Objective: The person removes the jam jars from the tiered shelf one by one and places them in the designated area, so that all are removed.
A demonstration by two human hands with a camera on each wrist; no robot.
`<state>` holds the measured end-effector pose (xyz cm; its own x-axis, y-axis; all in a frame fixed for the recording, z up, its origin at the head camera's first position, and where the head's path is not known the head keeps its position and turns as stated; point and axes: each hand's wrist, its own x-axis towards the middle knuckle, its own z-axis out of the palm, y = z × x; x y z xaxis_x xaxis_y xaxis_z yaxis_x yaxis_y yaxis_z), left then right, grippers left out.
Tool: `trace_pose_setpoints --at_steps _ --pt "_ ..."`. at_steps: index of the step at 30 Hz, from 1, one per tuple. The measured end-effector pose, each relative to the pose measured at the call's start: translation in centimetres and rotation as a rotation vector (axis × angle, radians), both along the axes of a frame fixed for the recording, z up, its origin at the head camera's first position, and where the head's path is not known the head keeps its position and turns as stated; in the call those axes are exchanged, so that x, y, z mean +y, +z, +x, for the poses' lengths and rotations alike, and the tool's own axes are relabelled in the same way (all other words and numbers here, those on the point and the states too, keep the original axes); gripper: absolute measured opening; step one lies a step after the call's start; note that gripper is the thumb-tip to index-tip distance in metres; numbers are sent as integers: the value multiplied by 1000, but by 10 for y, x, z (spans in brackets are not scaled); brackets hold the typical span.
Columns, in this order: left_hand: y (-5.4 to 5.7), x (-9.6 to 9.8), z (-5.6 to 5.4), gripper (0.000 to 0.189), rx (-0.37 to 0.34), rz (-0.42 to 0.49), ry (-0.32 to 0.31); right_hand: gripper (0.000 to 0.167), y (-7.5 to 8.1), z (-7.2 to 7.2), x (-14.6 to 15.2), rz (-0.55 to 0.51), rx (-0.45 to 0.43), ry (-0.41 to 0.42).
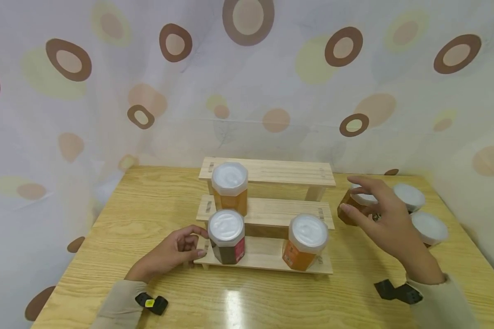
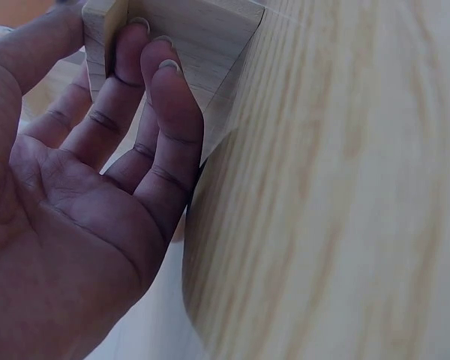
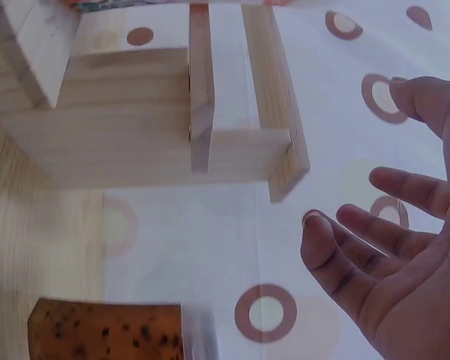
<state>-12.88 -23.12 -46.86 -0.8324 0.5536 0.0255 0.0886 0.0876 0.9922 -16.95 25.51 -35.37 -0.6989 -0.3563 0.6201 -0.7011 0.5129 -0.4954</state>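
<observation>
A three-step wooden rack [image 1: 271, 258] stands on the table. My left hand [image 1: 170, 251] grips the left end of its lowest step; in the left wrist view, the fingertips [image 2: 176, 94] touch the wood. Beside that hand is a dark jar [image 1: 226, 249] with a red label and white lid. An orange jar [image 1: 300, 256] sits at the right of the same step, and an amber jar [image 1: 230, 201] at the left of the middle step. My right hand [image 1: 389, 219], fingers parted, hovers above a brown jar [image 1: 347, 210]. Dark specks show inside that jar [image 3: 105, 330] in the right wrist view.
Two more white-lidded jars stand behind and right of my right hand, one farther back [image 1: 409, 196] and one nearer [image 1: 430, 227]. A spotted cloth [image 1: 247, 82] hangs behind the wood-grain table [image 1: 156, 192].
</observation>
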Motion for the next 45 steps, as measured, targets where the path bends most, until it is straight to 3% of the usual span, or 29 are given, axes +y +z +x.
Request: trace_pose_setpoints --at_steps 5,11,25,36,45 --pt "0 0 0 38 -7 -9 7 77 6 -4 -17 8 9 35" --pt "-1 0 -1 38 11 -5 -4 74 12 -4 -35 -17 -52 93" --pt "0 -1 0 38 6 -3 2 69 32 -10 -90 61 -51 211" --pt "-1 0 -1 39 3 -6 1 67 50 -6 -122 134 -123 278" --pt "-1 0 -1 38 0 -13 5 68 62 2 -155 181 -126 309"
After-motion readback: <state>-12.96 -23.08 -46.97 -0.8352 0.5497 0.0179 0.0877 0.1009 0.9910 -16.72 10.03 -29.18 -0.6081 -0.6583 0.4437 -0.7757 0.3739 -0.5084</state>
